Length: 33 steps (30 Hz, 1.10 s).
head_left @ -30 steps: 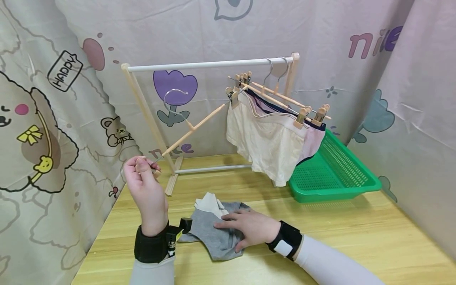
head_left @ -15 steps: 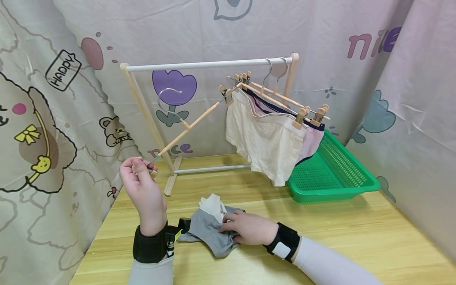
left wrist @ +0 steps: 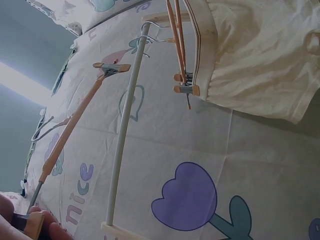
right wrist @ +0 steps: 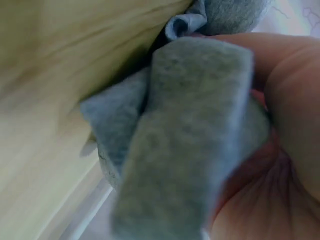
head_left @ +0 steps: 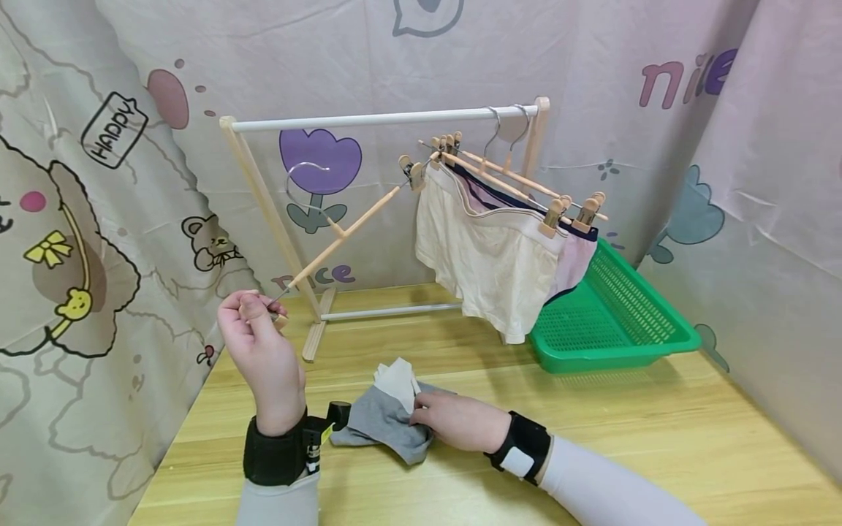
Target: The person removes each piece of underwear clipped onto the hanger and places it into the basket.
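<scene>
Head view: your left hand [head_left: 259, 343], left of centre, pinches the end clip of a wooden clip hanger [head_left: 342, 232], raised. Your right hand [head_left: 460, 424] grips the grey underwear [head_left: 384, 424] on the counter [head_left: 658, 438], lower centre.

Left wrist: fingertips [left wrist: 47, 220] closed on the clip, lower left.

Right wrist: fingers [right wrist: 290, 100] curled round grey fabric.

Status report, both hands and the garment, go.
Left hand pinches one clip of the wooden clip hanger, held up off the rack. Right hand grips grey underwear on the table. Nothing between garment and hanger.
</scene>
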Available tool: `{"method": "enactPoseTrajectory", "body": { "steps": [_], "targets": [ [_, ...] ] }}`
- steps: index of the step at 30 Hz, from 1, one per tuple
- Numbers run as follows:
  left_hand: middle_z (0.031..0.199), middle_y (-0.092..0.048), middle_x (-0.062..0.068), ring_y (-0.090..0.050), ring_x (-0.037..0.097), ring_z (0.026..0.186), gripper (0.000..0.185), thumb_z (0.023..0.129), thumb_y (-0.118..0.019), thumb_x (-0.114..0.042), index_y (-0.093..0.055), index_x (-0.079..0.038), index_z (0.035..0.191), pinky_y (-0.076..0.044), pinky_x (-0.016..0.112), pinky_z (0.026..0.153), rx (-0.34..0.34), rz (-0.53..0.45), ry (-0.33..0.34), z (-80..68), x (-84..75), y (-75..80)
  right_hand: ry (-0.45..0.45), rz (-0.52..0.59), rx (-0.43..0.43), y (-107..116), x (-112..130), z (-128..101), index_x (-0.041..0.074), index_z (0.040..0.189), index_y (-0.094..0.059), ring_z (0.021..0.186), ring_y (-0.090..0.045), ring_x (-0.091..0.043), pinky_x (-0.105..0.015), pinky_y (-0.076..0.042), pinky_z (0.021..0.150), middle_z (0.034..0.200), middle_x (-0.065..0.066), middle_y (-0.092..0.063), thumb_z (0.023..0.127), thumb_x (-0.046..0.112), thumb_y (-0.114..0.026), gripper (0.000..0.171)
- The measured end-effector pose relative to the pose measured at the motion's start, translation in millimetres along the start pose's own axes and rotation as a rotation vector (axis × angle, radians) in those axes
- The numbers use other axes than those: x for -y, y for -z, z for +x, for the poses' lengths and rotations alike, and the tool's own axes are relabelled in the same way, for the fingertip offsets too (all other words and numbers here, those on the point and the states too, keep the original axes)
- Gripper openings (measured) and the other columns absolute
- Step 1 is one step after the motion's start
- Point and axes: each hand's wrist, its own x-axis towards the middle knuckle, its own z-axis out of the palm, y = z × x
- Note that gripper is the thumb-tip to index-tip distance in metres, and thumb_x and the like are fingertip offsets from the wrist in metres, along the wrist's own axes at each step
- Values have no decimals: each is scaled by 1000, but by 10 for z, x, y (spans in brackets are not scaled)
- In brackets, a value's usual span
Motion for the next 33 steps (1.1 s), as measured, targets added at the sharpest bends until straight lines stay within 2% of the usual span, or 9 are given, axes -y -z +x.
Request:
{"method": "enactPoseTrajectory", "body": {
  "steps": [6,9,17,22,33],
  "targets": [
    [94,-46,6,-48,17,85,14,110,-43,-18,-47,-6,108,-42,21,78,-8,4,-1,10,-3,2,2,-16,33,29,-11,14,19,113,-76,93,-58,-1,-14,-48,82,102,6,-65,99,14,-70,16],
    [94,-45,6,-48,17,85,14,110,-42,-18,-47,-6,108,-42,21,78,-11,12,0,10,-7,3,5,-24,22,51,-12,18,18,113,-75,93,-58,-1,-14,-48,82,102,6,-64,99,13,-70,16],
    [93,-46,5,-49,17,84,13,110,-42,-18,-48,-6,107,-41,22,79,-19,21,-1,6,-13,4,22,-24,-95,135,-63,17,13,113,-71,85,-53,-6,-18,-48,77,98,3,-59,92,8,-73,21],
    [92,-46,5,-49,16,84,13,110,-42,-18,-48,-6,107,-41,22,79,-24,22,-3,2,-18,3,24,-19,-171,230,-91,9,13,115,-69,88,-54,-8,-19,-50,80,102,0,-58,92,7,-72,23],
    [93,-47,5,-49,17,83,12,110,-44,-17,-48,-6,106,-41,22,78,-43,-1,-12,13,-21,-4,-34,-1,-229,381,-128,-46,14,116,-67,96,-57,-12,-23,-53,84,108,-1,-59,92,5,-71,26]
  ]
}}
